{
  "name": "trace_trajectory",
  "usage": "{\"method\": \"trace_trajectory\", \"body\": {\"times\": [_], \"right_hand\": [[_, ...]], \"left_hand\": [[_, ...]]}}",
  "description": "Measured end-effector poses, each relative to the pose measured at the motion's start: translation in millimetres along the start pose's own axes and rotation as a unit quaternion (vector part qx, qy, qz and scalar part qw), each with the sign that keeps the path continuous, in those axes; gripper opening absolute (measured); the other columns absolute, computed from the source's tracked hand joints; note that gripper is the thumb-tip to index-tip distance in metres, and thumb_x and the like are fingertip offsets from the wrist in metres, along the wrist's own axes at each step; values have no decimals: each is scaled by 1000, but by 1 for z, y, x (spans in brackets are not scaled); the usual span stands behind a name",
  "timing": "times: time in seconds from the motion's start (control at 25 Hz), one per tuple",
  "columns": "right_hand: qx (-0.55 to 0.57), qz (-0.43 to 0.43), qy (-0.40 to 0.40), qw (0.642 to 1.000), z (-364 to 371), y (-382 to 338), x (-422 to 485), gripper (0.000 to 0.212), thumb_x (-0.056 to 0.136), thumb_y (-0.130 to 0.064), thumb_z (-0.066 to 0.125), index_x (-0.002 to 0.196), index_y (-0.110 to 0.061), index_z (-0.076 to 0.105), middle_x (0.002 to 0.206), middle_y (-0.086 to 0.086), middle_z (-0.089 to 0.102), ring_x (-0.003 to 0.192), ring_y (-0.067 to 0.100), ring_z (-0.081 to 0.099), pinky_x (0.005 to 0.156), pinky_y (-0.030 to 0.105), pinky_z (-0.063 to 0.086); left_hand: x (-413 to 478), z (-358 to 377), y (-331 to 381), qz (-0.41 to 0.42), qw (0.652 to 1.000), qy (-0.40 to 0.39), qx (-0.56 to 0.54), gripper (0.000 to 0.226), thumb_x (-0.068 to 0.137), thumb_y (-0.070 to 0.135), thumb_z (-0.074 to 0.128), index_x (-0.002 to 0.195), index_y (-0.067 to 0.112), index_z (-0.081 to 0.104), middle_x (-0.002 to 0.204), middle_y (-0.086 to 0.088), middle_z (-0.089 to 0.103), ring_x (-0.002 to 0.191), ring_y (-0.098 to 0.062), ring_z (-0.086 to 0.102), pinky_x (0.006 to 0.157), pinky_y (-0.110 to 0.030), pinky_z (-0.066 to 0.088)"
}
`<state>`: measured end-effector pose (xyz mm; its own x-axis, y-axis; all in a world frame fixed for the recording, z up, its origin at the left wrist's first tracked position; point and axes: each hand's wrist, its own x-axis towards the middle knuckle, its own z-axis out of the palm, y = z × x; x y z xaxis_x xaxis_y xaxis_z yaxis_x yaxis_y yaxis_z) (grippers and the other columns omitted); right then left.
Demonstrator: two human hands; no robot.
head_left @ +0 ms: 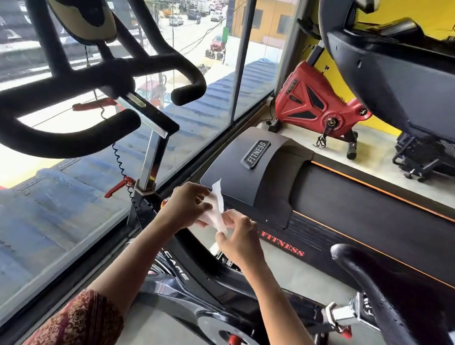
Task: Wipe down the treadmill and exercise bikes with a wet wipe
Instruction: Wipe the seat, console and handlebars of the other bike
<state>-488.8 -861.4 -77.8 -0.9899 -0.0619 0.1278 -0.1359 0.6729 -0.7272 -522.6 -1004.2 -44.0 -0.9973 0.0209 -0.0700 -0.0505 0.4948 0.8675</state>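
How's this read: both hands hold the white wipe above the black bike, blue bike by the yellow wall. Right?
Not quite. Head view: the one by the yellow wall is a red bike, not blue. The left hand and right hand do hold the white wipe above the black bike.

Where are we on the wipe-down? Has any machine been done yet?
Done: nothing I can confirm; no surface looks plainly wiped. In hand: the left hand and right hand pinch the wet wipe between them, touching no machine. Left: black bike, treadmill, red bike.
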Motion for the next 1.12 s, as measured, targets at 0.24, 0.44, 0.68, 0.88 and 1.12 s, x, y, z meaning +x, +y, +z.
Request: {"method": "trace_trajectory", "body": {"times": [0.24, 0.44, 0.68, 0.88, 1.12], "right_hand": [[0, 40, -38, 998, -20, 17, 10, 16, 84, 0, 58, 92, -4, 72, 94, 11, 73, 81, 17, 65, 64, 17, 46], [-57, 121, -115, 984, -24, 30, 11, 20, 89, -4, 51, 74, -15, 60, 85, 8, 73, 70, 19, 66, 75, 33, 56], [-71, 68, -179, 979, -35, 14, 7, 93, 77, -30, 78, 151, -22, 23, 150, 7, 36, 137, 20, 36, 109, 32, 32], [20, -68, -96, 993, -33, -7, 16, 100, 74, -27, 81, 152, -21, 18, 143, 2, 46, 131, 15, 40, 104, 27, 31], [240, 14, -73, 968, -35, 1, 21, 34, 74, 0, 78, 104, -9, 65, 96, 10, 70, 78, 16, 67, 74, 31, 56]], "left_hand": [[-3, -11, -2, 20, 997, 32, 71, 33, 89, -1, 62, 122, 0, 61, 120, -19, 61, 96, -27, 63, 71, -24, 54], [-5, -15, 3, 41, 991, -10, 124, 26, 90, -2, 58, 114, 3, 67, 112, -16, 67, 75, -16, 64, 60, -14, 47], [-1, -11, 0, 70, 974, -37, 213, 29, 91, 7, 60, 119, 11, 66, 120, -11, 65, 101, -20, 62, 73, -11, 40], [-1, -9, -3, 133, 944, -127, 273, 22, 87, 17, 62, 106, 27, 69, 111, 0, 68, 108, -18, 60, 94, -42, 48], [-14, -14, 5, 70, 995, -49, -59, 38, 80, 7, 74, 114, 12, 59, 93, -10, 67, 81, -18, 64, 78, -30, 51]]}}
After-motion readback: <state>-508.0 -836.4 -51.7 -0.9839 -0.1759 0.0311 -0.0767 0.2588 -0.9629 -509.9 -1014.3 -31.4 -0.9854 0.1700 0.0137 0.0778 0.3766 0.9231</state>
